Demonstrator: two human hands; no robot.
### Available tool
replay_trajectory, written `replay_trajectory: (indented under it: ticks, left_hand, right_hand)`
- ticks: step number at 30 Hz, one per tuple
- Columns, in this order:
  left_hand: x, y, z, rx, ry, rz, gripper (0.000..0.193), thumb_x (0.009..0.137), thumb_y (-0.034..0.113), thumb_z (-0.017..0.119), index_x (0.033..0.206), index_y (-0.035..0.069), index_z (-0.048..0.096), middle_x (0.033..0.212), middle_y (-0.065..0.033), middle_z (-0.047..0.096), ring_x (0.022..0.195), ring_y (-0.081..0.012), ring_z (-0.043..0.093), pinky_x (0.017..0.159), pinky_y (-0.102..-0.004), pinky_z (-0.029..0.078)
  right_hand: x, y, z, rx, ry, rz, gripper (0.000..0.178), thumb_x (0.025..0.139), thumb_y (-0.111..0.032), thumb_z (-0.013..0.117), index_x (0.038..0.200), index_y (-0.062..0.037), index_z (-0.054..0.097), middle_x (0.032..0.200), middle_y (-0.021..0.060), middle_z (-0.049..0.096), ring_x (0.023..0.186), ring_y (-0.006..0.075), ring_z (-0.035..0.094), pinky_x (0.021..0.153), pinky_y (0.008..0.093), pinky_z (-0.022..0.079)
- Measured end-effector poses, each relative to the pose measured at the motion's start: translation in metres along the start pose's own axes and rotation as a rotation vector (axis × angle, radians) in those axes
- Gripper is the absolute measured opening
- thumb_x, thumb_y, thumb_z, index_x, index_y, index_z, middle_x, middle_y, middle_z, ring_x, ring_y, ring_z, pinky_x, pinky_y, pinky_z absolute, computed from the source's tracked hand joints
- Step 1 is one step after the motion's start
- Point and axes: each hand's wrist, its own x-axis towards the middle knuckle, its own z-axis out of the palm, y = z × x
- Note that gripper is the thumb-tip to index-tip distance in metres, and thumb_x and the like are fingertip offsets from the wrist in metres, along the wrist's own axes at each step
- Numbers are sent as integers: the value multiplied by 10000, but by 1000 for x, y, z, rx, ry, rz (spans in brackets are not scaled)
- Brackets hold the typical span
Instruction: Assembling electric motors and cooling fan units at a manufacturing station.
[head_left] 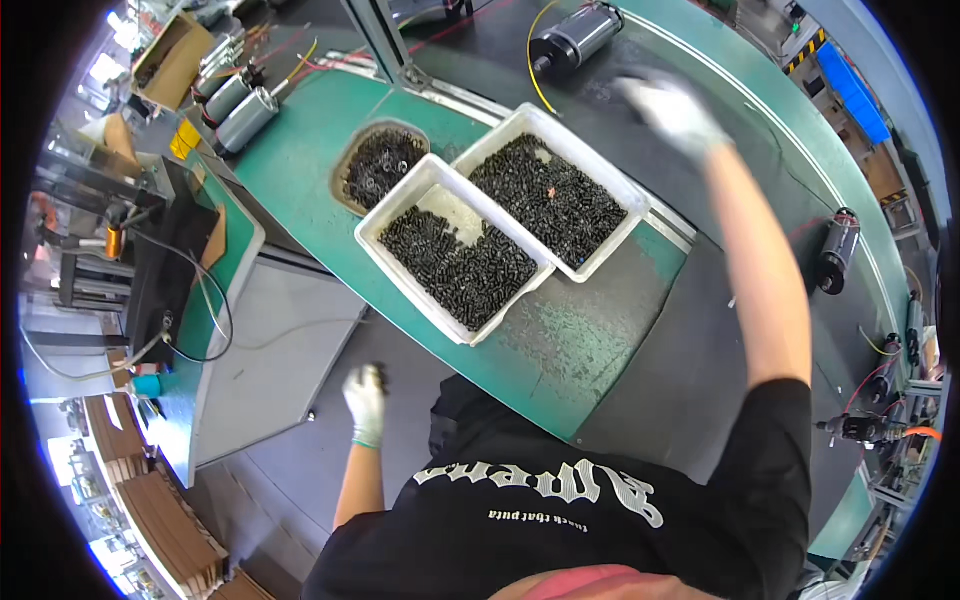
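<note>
My left hand (366, 400), in a white glove, hangs low beside my body, off the edge of the green bench. Its fingers are curled, with something dark at their tips that I cannot make out. My right hand (672, 112), also gloved, is stretched out over the dark belt and smeared by motion, so its fingers do not show clearly. Ahead of it on the belt lies a black and grey cylindrical motor (588, 38) with a yellow wire. Two white plastic trays hold many small black cylindrical parts: a near tray (366, 232) and a far tray (640, 205), their edges touching.
A small tub (340, 190) of black ring-like parts stands left of the trays on the green bench (545, 370). A metal post (378, 40) rises behind. More motors (838, 250) lie along the belt at right, others (246, 120) at far left. Flattened cardboard (165, 520) is stacked lower left.
</note>
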Motion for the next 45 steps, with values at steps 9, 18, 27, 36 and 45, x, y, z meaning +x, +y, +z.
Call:
replay_trajectory:
  ticks: [9, 18, 27, 36, 45]
  left_hand:
    - [-82, -140, -25, -40, -185, -475, 252, 922, 176, 497, 897, -25, 647, 772, -111, 682, 564, -194, 597, 523, -323, 486]
    - [-61, -169, -60, -50, -203, -408, 260, 946, 160, 454, 921, -9, 650, 723, -110, 667, 552, -177, 603, 490, -314, 468]
    - [-82, 193, -14, -118, -116, 527, 296, 932, 256, 572, 949, -28, 655, 701, -13, 534, 593, -67, 458, 527, -209, 350]
    - [21, 325, 202, 908, -318, 1320, 285, 898, 287, 552, 1035, 60, 655, 1018, -188, 671, 890, -357, 663, 815, -448, 524]
    - [58, 325, 258, 1026, -463, 1401, 340, 825, 230, 632, 1089, 17, 617, 1054, -235, 647, 1022, -403, 606, 879, -453, 485]
  right_hand:
    - [115, -6, 104, -63, 72, 268, 584, 843, -403, 518, 1260, 4, 556, 1296, 282, 535, 1230, 378, 512, 1041, 380, 397]
    - [63, 55, 46, 767, 431, 466, 322, 880, -473, 583, 774, -177, 510, 598, -7, 463, 441, 121, 421, 388, 288, 318]
    - [-201, -3, -7, 974, 188, 596, 355, 898, -333, 553, 644, -220, 332, 551, -84, 271, 416, 49, 258, 384, 234, 168]
    - [-334, -47, 54, 784, 186, 735, 150, 915, -187, 533, 806, -85, 548, 633, -49, 420, 526, 46, 409, 475, 210, 344]
    - [-435, -28, -29, 572, 463, 495, 352, 899, -279, 605, 1103, 9, 603, 928, 87, 655, 802, 156, 616, 746, 287, 492]
